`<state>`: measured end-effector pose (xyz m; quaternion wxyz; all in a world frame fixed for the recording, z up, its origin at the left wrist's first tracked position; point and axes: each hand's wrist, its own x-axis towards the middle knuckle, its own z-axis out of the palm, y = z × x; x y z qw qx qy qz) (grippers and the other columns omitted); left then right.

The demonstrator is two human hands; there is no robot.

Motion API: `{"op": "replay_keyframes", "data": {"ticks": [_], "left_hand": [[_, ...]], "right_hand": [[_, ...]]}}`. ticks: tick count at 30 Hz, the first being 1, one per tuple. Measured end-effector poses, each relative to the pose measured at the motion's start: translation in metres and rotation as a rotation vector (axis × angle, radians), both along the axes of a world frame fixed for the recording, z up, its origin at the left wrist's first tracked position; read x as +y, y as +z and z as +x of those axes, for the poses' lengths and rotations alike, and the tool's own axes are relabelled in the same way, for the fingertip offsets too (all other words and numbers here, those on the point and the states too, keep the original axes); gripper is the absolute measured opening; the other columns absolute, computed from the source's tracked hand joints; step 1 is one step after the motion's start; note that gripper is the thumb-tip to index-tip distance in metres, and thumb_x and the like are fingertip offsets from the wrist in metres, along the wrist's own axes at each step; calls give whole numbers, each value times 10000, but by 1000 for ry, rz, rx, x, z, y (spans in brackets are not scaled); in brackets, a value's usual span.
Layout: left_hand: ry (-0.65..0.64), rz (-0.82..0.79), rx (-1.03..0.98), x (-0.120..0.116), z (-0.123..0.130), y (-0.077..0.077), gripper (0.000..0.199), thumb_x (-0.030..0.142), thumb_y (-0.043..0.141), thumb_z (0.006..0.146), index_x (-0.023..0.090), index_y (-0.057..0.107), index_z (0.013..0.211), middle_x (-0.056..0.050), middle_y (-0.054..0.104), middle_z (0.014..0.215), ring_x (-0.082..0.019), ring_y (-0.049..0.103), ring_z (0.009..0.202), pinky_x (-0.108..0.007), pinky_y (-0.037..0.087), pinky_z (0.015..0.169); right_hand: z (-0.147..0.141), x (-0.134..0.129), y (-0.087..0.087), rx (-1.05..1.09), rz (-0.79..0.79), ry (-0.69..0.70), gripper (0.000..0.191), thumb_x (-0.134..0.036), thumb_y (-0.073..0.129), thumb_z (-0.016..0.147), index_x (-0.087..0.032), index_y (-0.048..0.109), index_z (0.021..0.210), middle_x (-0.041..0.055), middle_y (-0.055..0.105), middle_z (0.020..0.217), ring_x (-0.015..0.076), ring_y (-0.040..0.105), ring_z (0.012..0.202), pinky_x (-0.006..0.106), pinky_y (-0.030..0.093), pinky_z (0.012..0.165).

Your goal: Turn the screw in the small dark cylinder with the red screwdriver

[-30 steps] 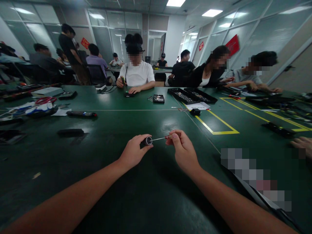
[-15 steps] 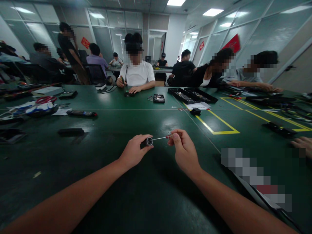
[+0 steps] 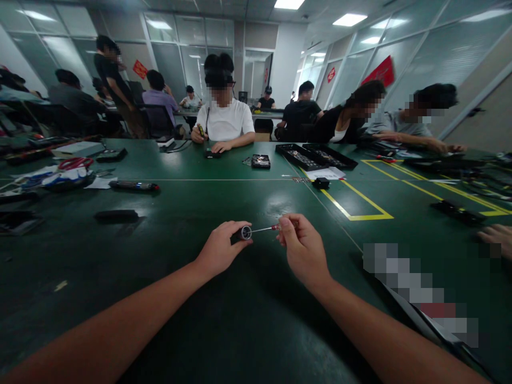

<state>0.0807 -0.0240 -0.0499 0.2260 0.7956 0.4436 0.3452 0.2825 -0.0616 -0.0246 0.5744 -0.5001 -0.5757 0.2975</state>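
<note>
Thumb and fingers of my left hand (image 3: pixel 222 246) are wrapped round a black cylinder (image 3: pixel 245 233), its round open end with a pale rim facing right. My right hand (image 3: pixel 302 245) grips the red, clear-looking handle of a screwdriver (image 3: pixel 276 228). The thin metal shaft points left and its tip meets the cylinder's open end; how deep the tip reaches is too small to tell. Both hands are held over the green table (image 3: pixel 248 330).
At the left lie a black bar (image 3: pixel 117 216), a pen-like tool (image 3: pixel 135 186) and white-blue gloves (image 3: pixel 68 178). Ahead are a small parts box (image 3: pixel 261 161), black trays (image 3: pixel 300 157) and a black block (image 3: pixel 321 183). Another person's hand (image 3: pixel 496 234) rests at the right edge.
The fingers of my right hand have shifted slightly round the screwdriver handle, and the shaft lies a little flatter. My left hand and the cylinder are nearly where they were.
</note>
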Motion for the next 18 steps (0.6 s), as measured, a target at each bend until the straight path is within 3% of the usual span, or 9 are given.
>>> {"op": "replay_keyframes", "data": {"ticks": [4,11,18], "left_hand": [[-10,-11,-2,0,0,1,355,213,724,881,234,667,1231,-37,696,1126,-216,630,1063,-386,490,947],[-19,-4,2,0,-1,-2,346,215,722,883,237,670,1225,-36,693,1122,-216,625,1057,-379,485,941],[-14,-25,26,1,-3,-4,362,237,718,892,262,663,1249,-26,683,1128,-214,612,1062,-372,476,936]], "right_hand": [[2,2,-1,-30,-3,-38,261,-464,551,983,-217,620,937,-16,612,691,149,572,606,279,458,578],[1,-2,1,-42,24,38,366,-515,516,983,-213,679,858,-8,612,644,133,519,529,265,409,500],[3,-2,-1,-69,60,27,198,-364,564,958,-225,639,1078,45,727,897,204,685,799,335,525,700]]}}
